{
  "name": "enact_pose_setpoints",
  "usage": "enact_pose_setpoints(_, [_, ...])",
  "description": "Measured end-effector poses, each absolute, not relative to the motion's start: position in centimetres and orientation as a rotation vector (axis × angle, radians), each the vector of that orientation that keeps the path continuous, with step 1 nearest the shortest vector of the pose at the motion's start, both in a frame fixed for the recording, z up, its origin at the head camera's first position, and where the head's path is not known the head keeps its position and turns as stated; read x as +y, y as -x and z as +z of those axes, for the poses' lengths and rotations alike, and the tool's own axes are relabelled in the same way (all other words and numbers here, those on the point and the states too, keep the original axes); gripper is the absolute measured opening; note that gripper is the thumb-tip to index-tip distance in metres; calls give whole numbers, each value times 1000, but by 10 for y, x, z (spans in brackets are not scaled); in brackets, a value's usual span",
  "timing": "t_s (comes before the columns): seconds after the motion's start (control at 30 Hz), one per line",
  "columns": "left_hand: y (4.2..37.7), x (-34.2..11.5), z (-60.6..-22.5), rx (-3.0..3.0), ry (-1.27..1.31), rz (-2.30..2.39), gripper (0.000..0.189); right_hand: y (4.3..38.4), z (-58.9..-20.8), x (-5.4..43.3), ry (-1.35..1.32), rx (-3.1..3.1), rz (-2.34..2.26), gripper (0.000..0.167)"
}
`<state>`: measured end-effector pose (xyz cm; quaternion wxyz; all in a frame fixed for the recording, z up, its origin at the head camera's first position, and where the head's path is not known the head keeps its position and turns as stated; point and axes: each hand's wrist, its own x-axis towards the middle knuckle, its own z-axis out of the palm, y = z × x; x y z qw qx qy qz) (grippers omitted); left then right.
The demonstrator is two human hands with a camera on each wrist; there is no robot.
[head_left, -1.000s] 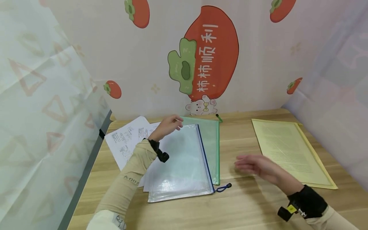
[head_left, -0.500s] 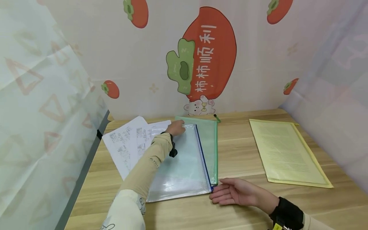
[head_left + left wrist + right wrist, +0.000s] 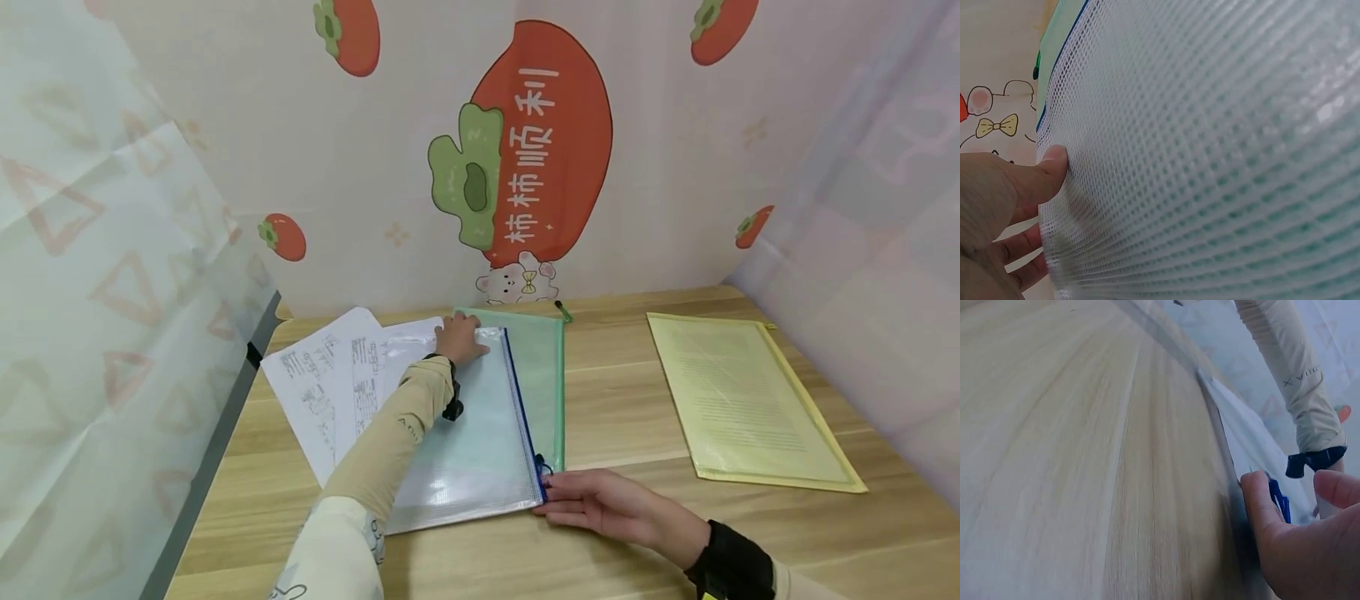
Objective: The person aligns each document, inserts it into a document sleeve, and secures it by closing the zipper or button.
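Observation:
A clear mesh zip pouch with a blue zipper lies on the table, partly over a green zip pouch. At its far edge my left hand holds it; in the left wrist view the thumb is on the mesh face and the other fingers are past the edge. My right hand grips the near right corner beside the blue zipper end. In the right wrist view, the blue zipper shows between the right thumb and fingers, and that corner is slightly off the table.
Printed paper sheets lie at the left, partly under the clear pouch and left arm. A yellow pouch with a printed sheet inside lies at the right. A patterned cloth rises behind the wooden table.
My left hand has come down onto the clear pouch's far edge. My right hand has moved left and nearer, from the bare wood to the pouch's near right corner. The zipper pull has flipped upward.

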<state>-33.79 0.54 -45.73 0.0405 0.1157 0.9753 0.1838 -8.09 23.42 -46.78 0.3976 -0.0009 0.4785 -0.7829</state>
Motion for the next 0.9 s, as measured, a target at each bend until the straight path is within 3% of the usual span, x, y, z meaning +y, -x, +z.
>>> enact_pose_setpoints(0.23, [343,6,-466,3034,-334,659,38,75,-472,213,-25,1180,-2004,21])
enact_pose_setpoints(0.4, [348,-2,-465,3035,-332,832,31,74,-471,209,-128,1219,-2061,23])
enact_pose_setpoints(0.67, [339,-27,-425,2854,-257,1289,26,97,-444,238,-122,1369,-2181,45])
enact_pose_setpoints(0.9, [326,-55,-391,2531,-325,1832,25,121,-399,269,-241,1598,-2363,28])
